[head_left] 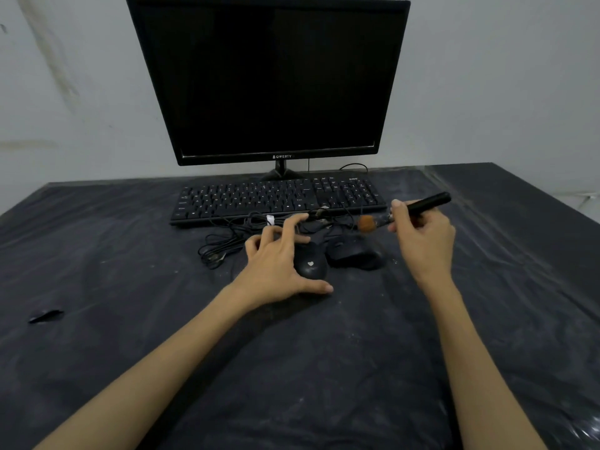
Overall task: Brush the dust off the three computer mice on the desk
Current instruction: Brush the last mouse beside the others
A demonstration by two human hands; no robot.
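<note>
Dark desk, monitor marked "QWERTY", heart-marked mouse

Left hand sits mid-frame, fingers spread and arched; right hand, right of centre, curls in a pinch, both forearms bare.

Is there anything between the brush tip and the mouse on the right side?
Nothing visible. The right hand holds the brush, and its bristles hang just above the far end of the right mouse. The left hand rests at the heart-marked mouse, clear of that path.
</note>
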